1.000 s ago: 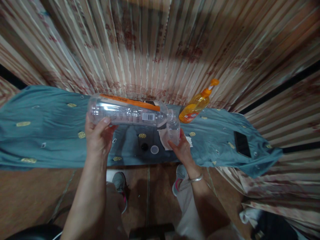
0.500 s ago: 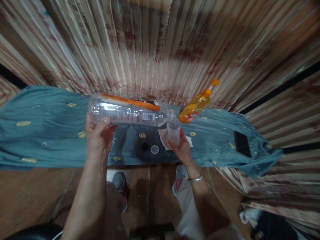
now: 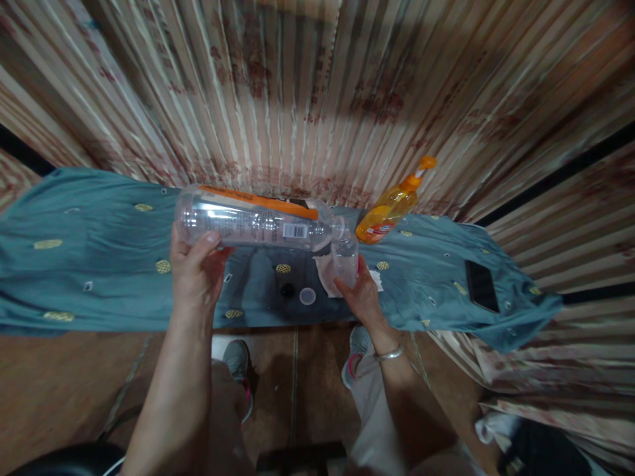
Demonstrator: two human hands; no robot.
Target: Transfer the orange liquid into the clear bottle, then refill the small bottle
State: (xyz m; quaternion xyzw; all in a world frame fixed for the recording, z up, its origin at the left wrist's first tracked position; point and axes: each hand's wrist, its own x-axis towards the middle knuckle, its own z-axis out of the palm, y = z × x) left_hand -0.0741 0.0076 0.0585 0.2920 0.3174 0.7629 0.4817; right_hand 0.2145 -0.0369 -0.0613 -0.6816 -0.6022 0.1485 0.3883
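My left hand (image 3: 198, 264) is wrapped round the base end of a large clear plastic bottle (image 3: 248, 228) with an orange-edged label and a barcode. The bottle lies almost level in the air, its uncapped neck pointing right. That neck meets the mouth of a small clear bottle (image 3: 344, 258), which my right hand (image 3: 363, 291) grips upright from the right side. Whether liquid runs between them I cannot tell. Below the bottles, a black cap (image 3: 287, 290) and a translucent round lid (image 3: 307, 296) lie on the cloth. White tissue (image 3: 326, 276) sits behind the small bottle.
A pump bottle of orange-yellow liquid (image 3: 387, 211) stands at the back, right of my hands. Farther right is a black phone (image 3: 481, 285). A teal cloth (image 3: 114, 258) covers the narrow table, and a striped curtain (image 3: 297, 86) hangs behind it.
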